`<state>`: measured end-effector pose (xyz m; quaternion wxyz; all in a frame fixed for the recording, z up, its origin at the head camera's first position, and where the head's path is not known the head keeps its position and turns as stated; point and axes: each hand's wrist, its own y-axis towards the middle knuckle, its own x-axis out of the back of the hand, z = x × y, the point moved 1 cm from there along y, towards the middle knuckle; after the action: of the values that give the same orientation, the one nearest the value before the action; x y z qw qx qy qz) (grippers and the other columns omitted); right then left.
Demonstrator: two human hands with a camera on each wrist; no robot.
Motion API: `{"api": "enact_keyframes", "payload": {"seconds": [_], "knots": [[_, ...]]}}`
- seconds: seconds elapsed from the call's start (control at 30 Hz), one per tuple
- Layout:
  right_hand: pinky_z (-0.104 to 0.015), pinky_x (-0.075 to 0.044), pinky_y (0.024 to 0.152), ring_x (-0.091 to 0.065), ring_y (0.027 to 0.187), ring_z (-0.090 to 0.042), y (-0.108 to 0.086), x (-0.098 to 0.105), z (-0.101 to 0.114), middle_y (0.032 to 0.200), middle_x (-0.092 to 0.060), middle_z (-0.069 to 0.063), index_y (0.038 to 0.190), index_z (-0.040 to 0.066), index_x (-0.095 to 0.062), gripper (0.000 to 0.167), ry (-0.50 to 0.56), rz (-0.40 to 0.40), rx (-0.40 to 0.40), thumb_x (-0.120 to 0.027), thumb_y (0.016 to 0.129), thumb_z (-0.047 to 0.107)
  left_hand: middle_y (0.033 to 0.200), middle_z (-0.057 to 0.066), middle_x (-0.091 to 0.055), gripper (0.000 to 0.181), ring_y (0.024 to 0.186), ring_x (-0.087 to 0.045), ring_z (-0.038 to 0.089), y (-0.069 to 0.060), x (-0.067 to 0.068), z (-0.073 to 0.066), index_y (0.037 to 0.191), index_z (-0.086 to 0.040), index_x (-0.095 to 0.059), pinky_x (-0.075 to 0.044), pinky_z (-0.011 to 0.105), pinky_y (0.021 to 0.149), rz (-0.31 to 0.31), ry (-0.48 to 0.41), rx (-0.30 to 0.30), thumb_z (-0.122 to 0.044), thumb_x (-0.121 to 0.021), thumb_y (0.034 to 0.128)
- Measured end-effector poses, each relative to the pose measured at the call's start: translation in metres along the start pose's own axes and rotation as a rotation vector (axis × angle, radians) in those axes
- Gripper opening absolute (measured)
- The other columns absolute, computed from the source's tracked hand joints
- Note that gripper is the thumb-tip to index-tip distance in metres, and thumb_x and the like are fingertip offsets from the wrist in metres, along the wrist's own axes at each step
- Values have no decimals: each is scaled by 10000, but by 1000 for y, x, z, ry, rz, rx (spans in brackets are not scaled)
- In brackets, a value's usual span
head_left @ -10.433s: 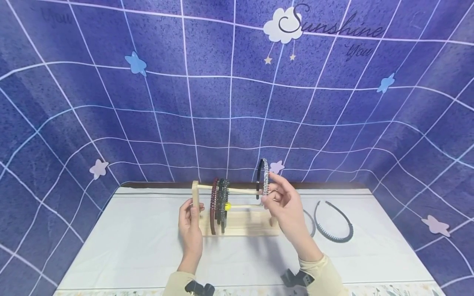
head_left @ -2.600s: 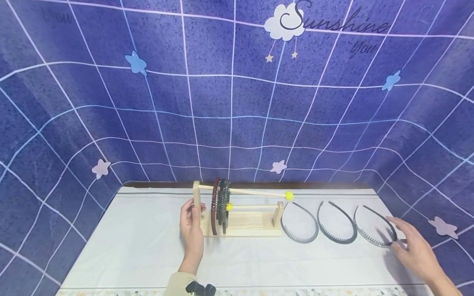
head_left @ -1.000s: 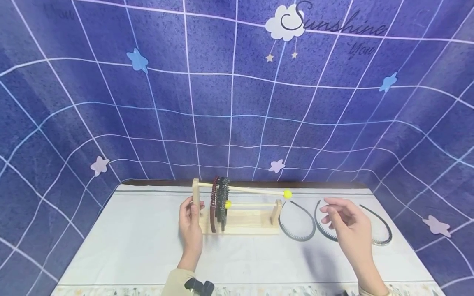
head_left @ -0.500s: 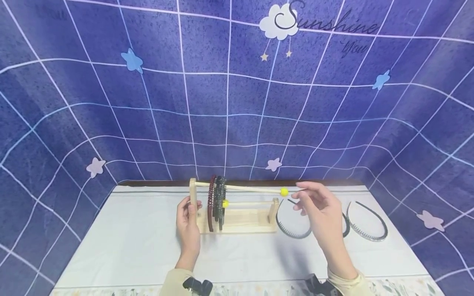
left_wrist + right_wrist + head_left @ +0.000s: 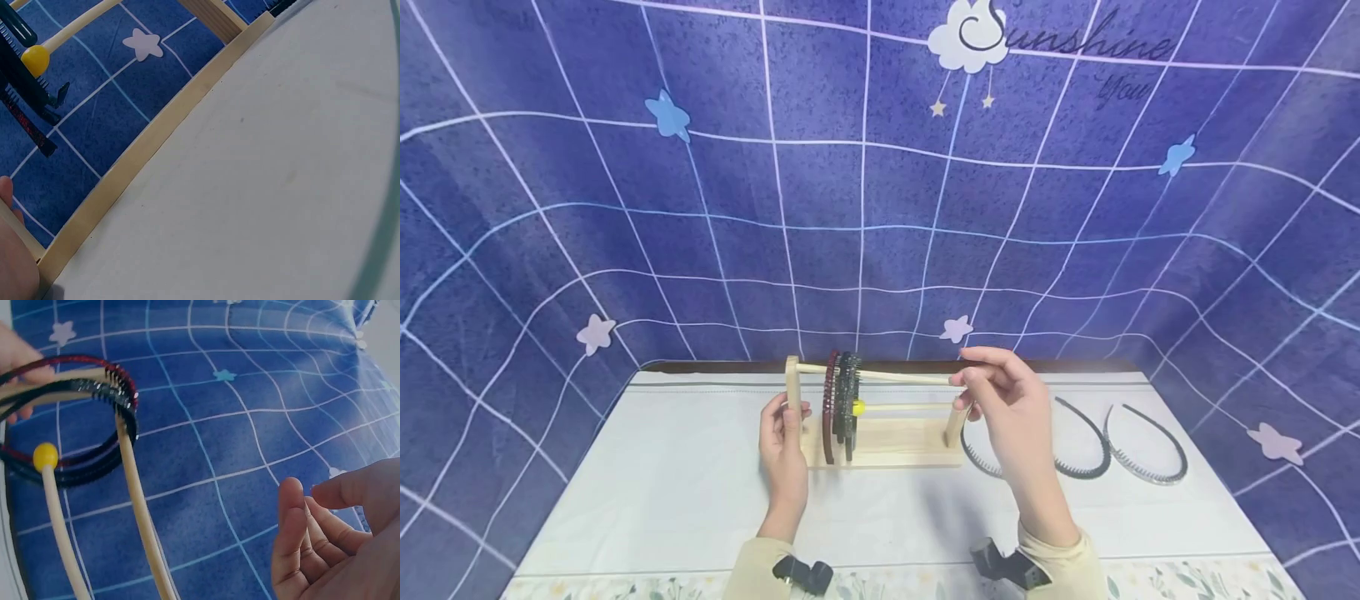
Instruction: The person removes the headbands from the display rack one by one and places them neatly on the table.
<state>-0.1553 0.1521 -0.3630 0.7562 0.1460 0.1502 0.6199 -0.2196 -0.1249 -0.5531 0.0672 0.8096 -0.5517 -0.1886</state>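
Observation:
My left hand [image 5: 785,467] grips the left upright of a wooden headband stand [image 5: 898,443], thumb in front. A maroon headband [image 5: 828,425] and dark toothed headbands [image 5: 847,392] hang bunched on the upper rod [image 5: 910,378], near that upright. The lower rod ends in a yellow ball [image 5: 858,407] beside them. My right hand [image 5: 1018,425] hovers at the upper rod's far end, hiding its tip in the head view. In the right wrist view its fingers [image 5: 290,512] are loosely bent, with nothing visible between them and the rod apart to the left.
Three headbands lie in a row right of the stand: one partly behind my right hand, a dark one [image 5: 1082,473], and a silver-toothed one [image 5: 1150,477]. A white cloth [image 5: 685,500] covers the table. A blue gridded curtain [image 5: 880,192] rises behind and at both sides.
The glittery silver headband has gone from the upper rod to the table's far right. My right hand let go there and came back left, empty, to the rod's end. The left hand stayed put.

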Motion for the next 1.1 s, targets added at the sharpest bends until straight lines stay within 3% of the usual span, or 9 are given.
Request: {"api": "enact_keyframes", "payload": {"seconds": [0.43, 0.7, 0.83, 0.97, 1.1], "knots": [[-212, -549, 562, -717, 666, -114, 10, -31, -7, 876, -804, 17, 1283, -28, -729, 238, 69, 45, -61, -686, 1048, -34, 1262, 136, -709, 348, 1219, -686, 223, -1, -8, 2, 1520, -83, -543, -500, 220, 1128, 4, -8, 11, -229, -446, 1219], [-221, -552, 568, -713, 667, -130, 11, -46, -18, 916, -806, -106, 1275, 34, -757, 254, 14, 90, -53, -691, 1038, -30, 1223, 59, -710, 339, 1235, -685, 308, -1, -8, -2, 1503, -73, -554, -516, 240, 1107, -13, -17, 0, -224, -451, 1217], [-203, -500, 537, -704, 645, -152, 11, -51, -26, 925, -801, -166, 1257, 57, -766, 254, -3, 86, -61, -706, 1028, -33, 1224, 55, -713, 341, 1221, -693, 249, -1, -6, -2, 1506, -70, -552, -510, 235, 1114, -6, -16, 4, -220, -454, 1216], [-221, -553, 579, -693, 628, -167, 8, -59, -31, 922, -802, -166, 1269, 68, -766, 254, -59, 115, -39, -724, 1030, -11, 1228, 64, -712, 338, 1196, -690, 182, -2, -3, -2, 1510, -85, -552, -510, 236, 1111, -13, -1, 6, -218, -446, 1218], [-265, -601, 618, -685, 622, -169, 5, -67, -35, 910, -807, -111, 1297, 98, -763, 279, -134, 143, -26, -754, 1023, 44, 1234, 94, -712, 341, 1196, -687, 195, -2, 0, 0, 1510, -85, -556, -510, 254, 1116, -17, -2, 9, -223, -445, 1218]]}}
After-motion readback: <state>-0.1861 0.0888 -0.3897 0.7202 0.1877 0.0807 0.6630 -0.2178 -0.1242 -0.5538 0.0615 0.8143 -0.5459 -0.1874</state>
